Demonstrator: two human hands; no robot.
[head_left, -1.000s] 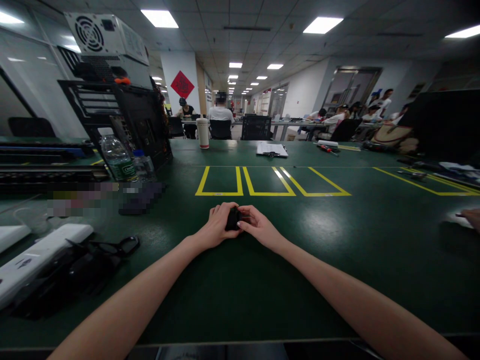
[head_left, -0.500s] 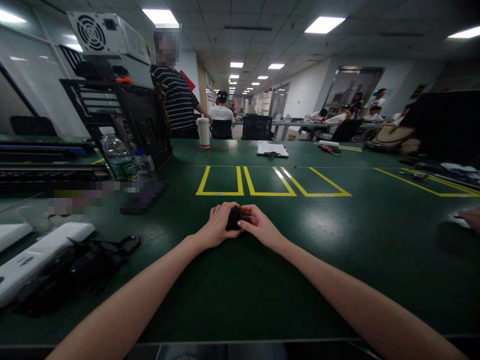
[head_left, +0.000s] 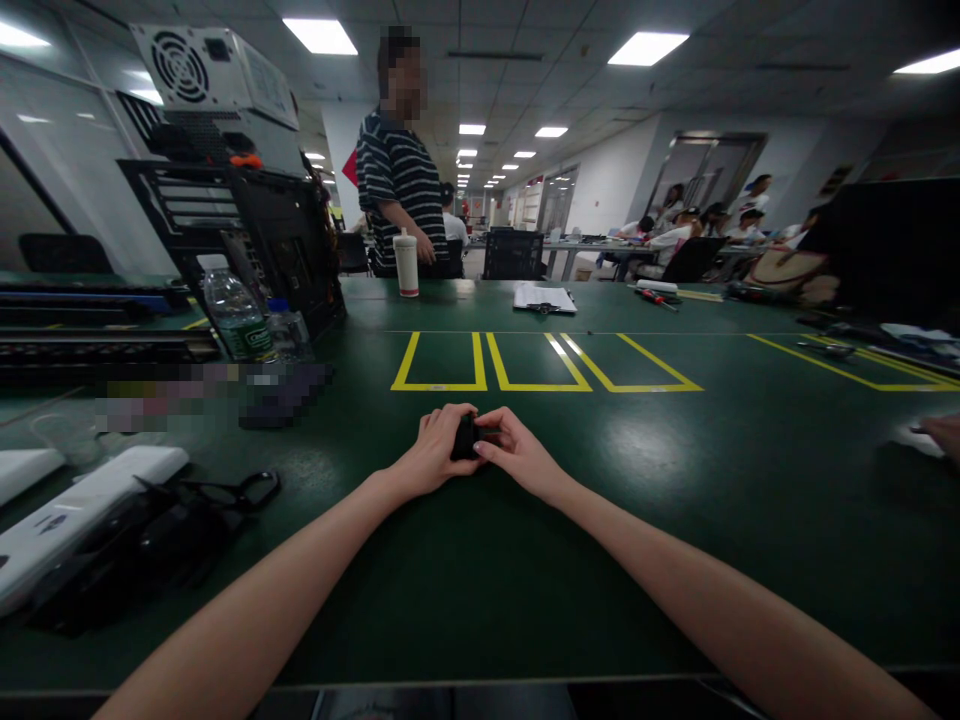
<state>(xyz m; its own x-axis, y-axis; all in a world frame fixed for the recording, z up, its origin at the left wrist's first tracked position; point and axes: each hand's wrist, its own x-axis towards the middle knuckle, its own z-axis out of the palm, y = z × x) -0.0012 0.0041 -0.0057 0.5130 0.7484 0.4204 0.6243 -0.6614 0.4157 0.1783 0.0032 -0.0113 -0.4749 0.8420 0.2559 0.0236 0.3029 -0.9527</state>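
A small black object (head_left: 466, 438) is between my two hands, low over the green table (head_left: 480, 570); its kind cannot be made out. My left hand (head_left: 433, 447) wraps round it from the left, thumb below and fingers over the top. From the right, my right hand (head_left: 517, 453) pinches at the object's right side with thumb and fingertips. Part of the object is hidden behind the fingers. Just beyond the hands, yellow tape outlines (head_left: 439, 387) are stuck on the tabletop.
At left stand a water bottle (head_left: 234, 310), an opened computer case (head_left: 285, 240), a white power strip (head_left: 90, 515) and black cables or straps (head_left: 150, 540). Farther back are a white cup (head_left: 406, 265) and a clipboard (head_left: 545, 299). Another person's hand (head_left: 941, 437) shows at the right edge.
The person in the striped shirt behind the table has moved to the right, now behind the cup. My hands and the black object have barely shifted.
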